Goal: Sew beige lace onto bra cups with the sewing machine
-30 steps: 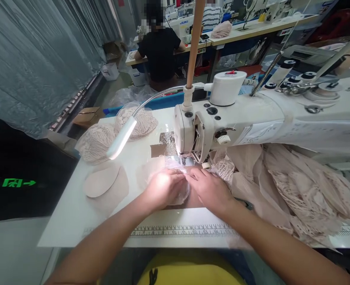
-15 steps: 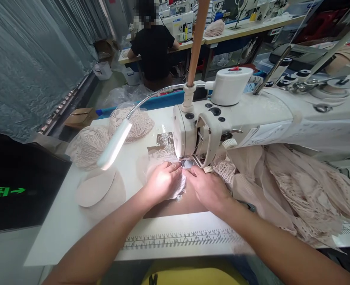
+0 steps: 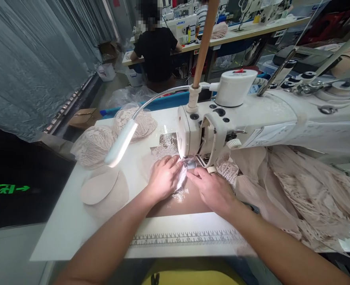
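Observation:
Under the head of a white sewing machine (image 3: pixel 189 130), a pale lace piece (image 3: pixel 181 179) lies at the presser foot. My left hand (image 3: pixel 164 179) is on its left side, fingers reaching toward the needle and closed on the lace; the thumb is mostly hidden. From the right, my right hand (image 3: pixel 213 190) pinches at the lace's near right edge, index finger pointing to the foot. Both hands rest on a brown plate (image 3: pixel 169 207) set in the table. The needle tip is too small to make out.
A lit gooseneck lamp (image 3: pixel 121 143) hangs left of the machine. Lace bundles (image 3: pixel 93 145) and rounded beige fabric pieces (image 3: pixel 100 188) lie on the left. Beige lace fabric (image 3: pixel 308 190) is heaped at right. A ruler strip (image 3: pixel 183 238) runs along the front edge. A person (image 3: pixel 155 53) sits beyond.
The view has shifted slightly, moving the scene to the right. The lace under my left hand shows narrower and turned. My left fingers are a little more spread; both hands stay by the presser foot.

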The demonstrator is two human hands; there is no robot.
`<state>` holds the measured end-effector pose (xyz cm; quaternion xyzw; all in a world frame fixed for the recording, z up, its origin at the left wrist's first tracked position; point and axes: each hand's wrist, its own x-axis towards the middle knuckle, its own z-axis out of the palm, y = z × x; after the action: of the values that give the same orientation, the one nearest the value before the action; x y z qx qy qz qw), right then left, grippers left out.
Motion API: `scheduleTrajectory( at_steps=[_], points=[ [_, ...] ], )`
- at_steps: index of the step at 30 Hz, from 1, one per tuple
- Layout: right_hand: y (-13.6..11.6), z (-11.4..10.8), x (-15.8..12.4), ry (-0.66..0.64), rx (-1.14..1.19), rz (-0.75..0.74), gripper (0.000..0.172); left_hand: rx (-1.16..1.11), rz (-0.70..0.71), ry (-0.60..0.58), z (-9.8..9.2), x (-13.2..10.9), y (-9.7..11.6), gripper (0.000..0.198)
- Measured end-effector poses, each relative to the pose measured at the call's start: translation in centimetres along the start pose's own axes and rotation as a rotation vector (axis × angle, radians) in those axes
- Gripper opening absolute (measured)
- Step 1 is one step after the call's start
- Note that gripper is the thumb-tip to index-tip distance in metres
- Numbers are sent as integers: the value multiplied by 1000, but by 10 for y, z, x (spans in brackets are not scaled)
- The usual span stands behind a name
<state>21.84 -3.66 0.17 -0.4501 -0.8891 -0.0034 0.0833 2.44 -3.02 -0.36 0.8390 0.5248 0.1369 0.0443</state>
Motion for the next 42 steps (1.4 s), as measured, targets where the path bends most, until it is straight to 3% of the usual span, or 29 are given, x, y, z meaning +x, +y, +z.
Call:
scheduleTrajectory(
  at_steps=[6, 10, 12, 16, 19, 22, 24, 28, 32, 42],
  points=[
    [3, 8, -2, 67, 11, -21, 43, 46, -126, 17, -2, -2, 5, 42],
    [7, 11, -4, 99, 102, -19, 43, -64, -211, -24, -12, -7, -4, 41],
    [8, 10, -6, 125, 190, -10, 41, -187, -123, -107, -22, -15, -6, 39],
    [7, 3, -8, 136, 354, -2, 34, -473, 263, -320, -42, -39, 8, 32],
    [7, 0, -8, 139, 440, -5, 32, -585, 292, -205, -49, -52, 24, 32],
    [9, 1, -9, 138, 464, 11, 31, -500, 104, -51, -45, -53, 30, 31],
    [10, 1, -9, 132, 449, 1, 32, -366, 59, -54, -39, -47, 30, 30],
    [8, 0, -8, 76, 292, -79, 40, -171, 181, -129, -28, -31, 30, 29],
    [5, 0, -6, 16, 103, -92, 39, -79, 161, -150, -27, -24, 30, 36],
    [2, 2, -1, 26, 78, -13, 38, 6, 175, -197, -24, -9, 13, 48]
  ],
)
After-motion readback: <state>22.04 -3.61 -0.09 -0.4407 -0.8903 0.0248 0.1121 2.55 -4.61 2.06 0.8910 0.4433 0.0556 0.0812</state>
